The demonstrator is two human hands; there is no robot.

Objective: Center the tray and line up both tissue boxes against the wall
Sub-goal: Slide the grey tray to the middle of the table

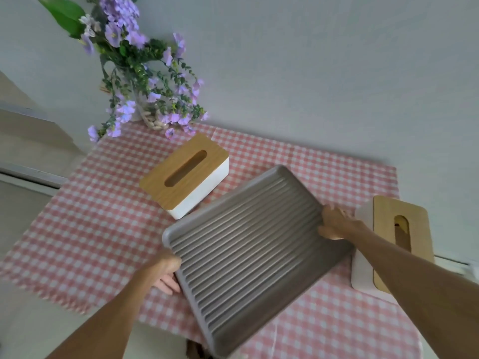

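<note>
A grey ribbed tray [248,255] lies skewed on the pink checked tablecloth [85,229], its near corner hanging past the table's front edge. My left hand [166,272] grips its left rim and my right hand [335,224] grips its right rim. A white tissue box with a wooden lid [185,174] stands angled behind the tray's left side, close to its far rim. A second tissue box [396,244] stands at the right, partly hidden by my right forearm.
A woven vase of purple flowers [145,99] stands at the table's back left against the pale wall [311,73]. The table's left edge drops off beside a light-coloured floor or ledge.
</note>
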